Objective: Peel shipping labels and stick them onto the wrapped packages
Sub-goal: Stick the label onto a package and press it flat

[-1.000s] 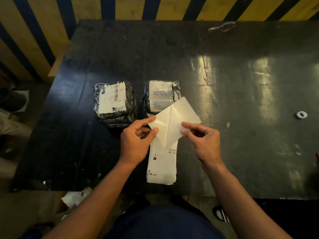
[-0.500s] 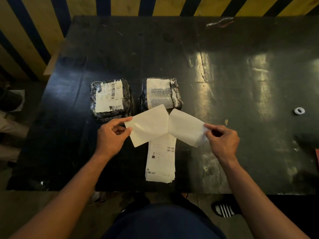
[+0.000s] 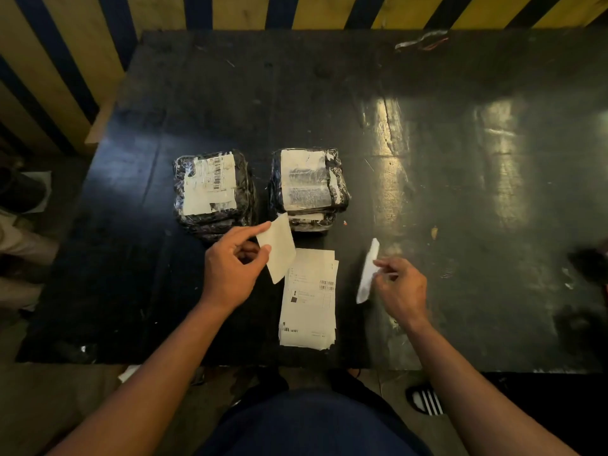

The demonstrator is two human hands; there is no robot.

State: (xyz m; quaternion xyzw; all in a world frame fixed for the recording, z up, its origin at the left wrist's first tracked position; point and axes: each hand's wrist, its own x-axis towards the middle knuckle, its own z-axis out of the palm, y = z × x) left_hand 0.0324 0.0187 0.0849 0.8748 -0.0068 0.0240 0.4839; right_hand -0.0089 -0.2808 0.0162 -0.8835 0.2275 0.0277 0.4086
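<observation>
The left hand [image 3: 230, 271] pinches a blank white sheet [image 3: 277, 247] between thumb and forefinger at its left edge, so the sheet sticks out to the right of the fingers, tilted, above the black table [image 3: 460, 192]. Its upper corner reaches the near edge of the right package [image 3: 308, 185]. The right hand [image 3: 399, 291] pinches a second white sheet [image 3: 367, 271] at its right side; this one is turned almost edge-on and blurred, so whether it is the label or its backing cannot be told. The two sheets are well apart. Between the hands lies a stack of labels [image 3: 309, 301] flat on the table, printed side up with barcodes. The left package [image 3: 214, 192] sits beside the right one, both wrapped in dark plastic and both already carrying white labels on top.
</observation>
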